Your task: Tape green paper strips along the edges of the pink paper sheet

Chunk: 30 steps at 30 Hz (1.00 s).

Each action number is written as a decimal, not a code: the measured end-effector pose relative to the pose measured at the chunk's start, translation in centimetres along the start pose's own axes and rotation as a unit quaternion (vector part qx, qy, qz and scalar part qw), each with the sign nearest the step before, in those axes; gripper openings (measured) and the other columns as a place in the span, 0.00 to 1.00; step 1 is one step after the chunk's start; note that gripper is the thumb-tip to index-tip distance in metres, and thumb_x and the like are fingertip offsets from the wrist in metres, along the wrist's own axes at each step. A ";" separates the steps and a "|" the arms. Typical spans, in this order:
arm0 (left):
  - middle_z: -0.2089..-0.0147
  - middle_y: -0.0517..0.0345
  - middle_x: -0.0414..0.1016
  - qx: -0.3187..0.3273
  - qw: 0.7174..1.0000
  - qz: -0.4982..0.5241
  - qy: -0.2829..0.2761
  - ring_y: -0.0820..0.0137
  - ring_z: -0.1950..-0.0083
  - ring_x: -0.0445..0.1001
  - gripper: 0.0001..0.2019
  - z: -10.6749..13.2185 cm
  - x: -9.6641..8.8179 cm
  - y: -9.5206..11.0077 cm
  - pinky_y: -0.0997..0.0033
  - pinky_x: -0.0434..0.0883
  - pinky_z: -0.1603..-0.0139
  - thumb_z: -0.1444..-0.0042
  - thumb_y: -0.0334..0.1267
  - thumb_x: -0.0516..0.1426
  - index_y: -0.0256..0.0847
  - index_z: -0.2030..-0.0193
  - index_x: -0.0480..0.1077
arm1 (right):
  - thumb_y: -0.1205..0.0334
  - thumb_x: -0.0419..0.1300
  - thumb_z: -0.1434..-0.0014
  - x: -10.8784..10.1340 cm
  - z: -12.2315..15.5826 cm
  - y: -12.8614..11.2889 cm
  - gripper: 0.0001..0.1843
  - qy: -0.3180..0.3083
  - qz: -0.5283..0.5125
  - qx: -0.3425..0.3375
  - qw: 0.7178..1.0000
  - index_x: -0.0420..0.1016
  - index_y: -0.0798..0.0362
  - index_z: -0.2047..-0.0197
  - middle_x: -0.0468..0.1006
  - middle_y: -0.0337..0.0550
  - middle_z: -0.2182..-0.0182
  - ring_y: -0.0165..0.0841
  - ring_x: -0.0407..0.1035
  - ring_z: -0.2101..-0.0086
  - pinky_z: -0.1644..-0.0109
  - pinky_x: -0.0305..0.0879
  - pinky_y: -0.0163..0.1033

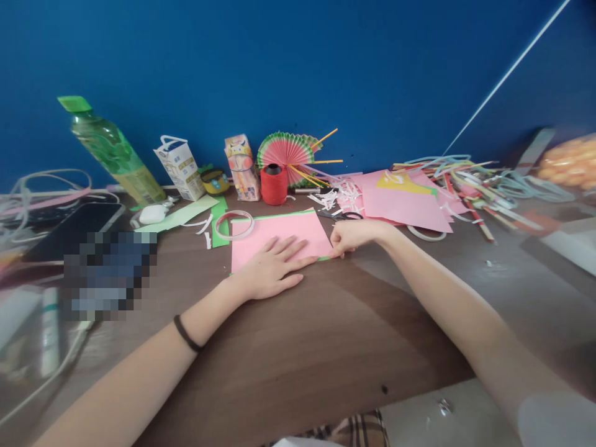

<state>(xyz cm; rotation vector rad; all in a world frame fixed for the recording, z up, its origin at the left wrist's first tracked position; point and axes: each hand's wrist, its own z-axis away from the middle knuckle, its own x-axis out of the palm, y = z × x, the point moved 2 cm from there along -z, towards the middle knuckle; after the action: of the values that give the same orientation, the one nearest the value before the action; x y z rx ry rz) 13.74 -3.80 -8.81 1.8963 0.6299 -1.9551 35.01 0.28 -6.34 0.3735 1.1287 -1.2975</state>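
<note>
A pink paper sheet (279,236) lies flat on the brown wooden table (326,347), with a green sheet edge showing under it. My left hand (270,270) rests flat on the sheet's near edge, fingers spread. My right hand (354,237) pinches the sheet's right near corner with its fingertips. A ring of clear tape (234,225) sits on the sheet's far left corner. Black scissors (339,215) lie just beyond my right hand.
Along the blue wall stand a green bottle (112,152), a milk carton (179,166), a small printed box (242,167), a red thread spool (274,184) and a paper fan (286,152). Pink sheets (400,202) and paper strips (470,177) lie right. A phone (74,226) and cables lie left.
</note>
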 end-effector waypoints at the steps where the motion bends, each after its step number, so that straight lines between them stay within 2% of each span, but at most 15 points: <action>1: 0.32 0.61 0.35 -0.001 1.000 0.001 -0.001 0.62 0.32 0.35 0.24 0.0 0.0 0.0 0.50 0.36 0.35 0.39 0.52 0.37 0.59 0.36 0.41 | 0.51 0.61 0.52 -0.1 0.0 0.2 0.16 -0.004 -0.001 0.004 1.000 0.73 0.57 0.77 0.65 0.37 0.84 0.25 0.57 0.81 0.76 0.50 0.31; 6: 0.32 0.61 0.34 -0.001 1.000 0.002 -0.001 0.61 0.32 0.35 0.24 0.0 -0.1 0.1 0.49 0.37 0.35 0.39 0.51 0.37 0.59 0.36 0.42 | 0.57 0.61 0.54 -0.6 0.4 1.2 0.12 0.001 0.002 0.048 0.999 0.71 0.58 0.79 0.64 0.36 0.85 0.24 0.55 0.81 0.76 0.49 0.31; 9: 0.32 0.61 0.35 -0.004 1.000 0.002 -0.007 0.60 0.32 0.36 0.24 0.0 -0.3 0.1 0.49 0.37 0.36 0.39 0.51 0.37 0.59 0.36 0.41 | 0.59 0.60 0.54 -0.8 0.6 1.6 0.11 0.009 -0.027 0.045 0.999 0.70 0.59 0.79 0.63 0.36 0.85 0.24 0.53 0.82 0.77 0.48 0.31; 15: 0.32 0.61 0.35 -0.007 1.000 0.000 -0.016 0.60 0.32 0.36 0.24 0.0 -0.4 0.2 0.49 0.38 0.36 0.39 0.51 0.38 0.59 0.36 0.41 | 0.50 0.57 0.50 -0.4 0.2 0.0 0.17 0.043 -0.010 -0.016 0.999 0.73 0.57 0.75 0.68 0.38 0.82 0.25 0.58 0.80 0.76 0.49 0.31; 20: 0.32 0.61 0.35 -0.011 1.000 0.006 -0.022 0.60 0.32 0.36 0.24 0.0 -0.5 0.3 0.49 0.38 0.36 0.39 0.50 0.38 0.59 0.36 0.42 | 0.45 0.61 0.53 0.0 0.0 -1.1 0.20 0.041 0.060 0.037 0.997 0.72 0.56 0.76 0.71 0.39 0.79 0.28 0.62 0.77 0.74 0.50 0.32; 23: 0.32 0.61 0.35 -0.006 1.000 0.011 -0.020 0.60 0.32 0.35 0.24 0.1 -0.5 0.2 0.48 0.38 0.36 0.39 0.51 0.37 0.59 0.36 0.41 | 0.45 0.62 0.54 -0.3 0.1 -0.3 0.19 0.031 0.074 0.061 0.995 0.71 0.55 0.76 0.69 0.37 0.80 0.27 0.60 0.78 0.75 0.49 0.32; 27: 0.32 0.61 0.34 -0.004 1.000 0.012 -0.014 0.59 0.32 0.36 0.24 0.1 -0.4 0.1 0.48 0.38 0.36 0.39 0.51 0.37 0.59 0.36 0.40 | 0.51 0.64 0.56 -0.9 0.2 1.9 0.16 0.019 0.057 0.069 0.996 0.68 0.56 0.77 0.65 0.35 0.82 0.26 0.57 0.79 0.76 0.49 0.31; 30: 0.32 0.61 0.35 -0.006 1.000 0.009 -0.014 0.60 0.32 0.36 0.24 0.1 -0.4 0.1 0.48 0.38 0.36 0.39 0.50 0.38 0.59 0.36 0.41 | 0.52 0.63 0.54 -1.2 0.3 2.4 0.16 0.063 0.029 0.051 0.996 0.67 0.56 0.77 0.65 0.35 0.82 0.25 0.55 0.79 0.77 0.48 0.31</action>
<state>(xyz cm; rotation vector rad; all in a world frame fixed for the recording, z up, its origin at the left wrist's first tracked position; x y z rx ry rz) 13.76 -3.96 -8.46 1.8584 0.6136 -1.9573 37.41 1.45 -6.05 0.5666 1.1496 -1.2975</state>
